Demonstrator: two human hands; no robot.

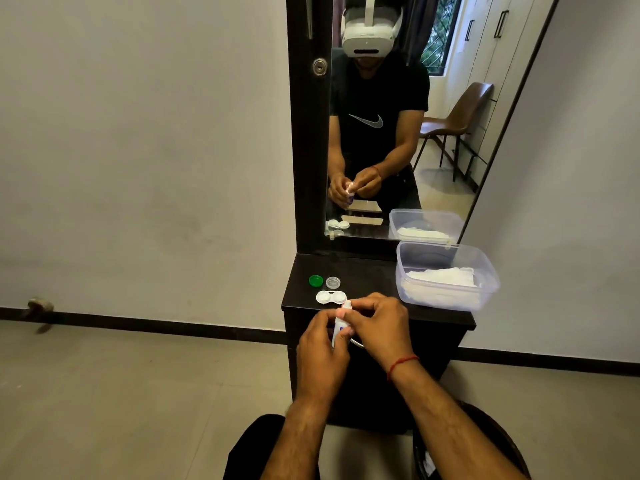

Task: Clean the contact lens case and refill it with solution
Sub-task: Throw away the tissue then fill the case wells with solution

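- A room in a home, seemingly a bedroom's dressing corner.
- A dark dressing table carries a tall mirror.
- The mirror reflects wardrobe doors, a brown chair and a window.
- Plain walls, tiled floor.

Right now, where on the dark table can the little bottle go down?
Bare tabletop lies between the clear cap and the plastic box. The left side is crowded: green cap, clear cap, lens case.

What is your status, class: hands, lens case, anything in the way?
Left hand grips solution bottle, right hand pinches its top. Lens case open on dresser, green cap and clear cap behind it. Nothing blocks the case.
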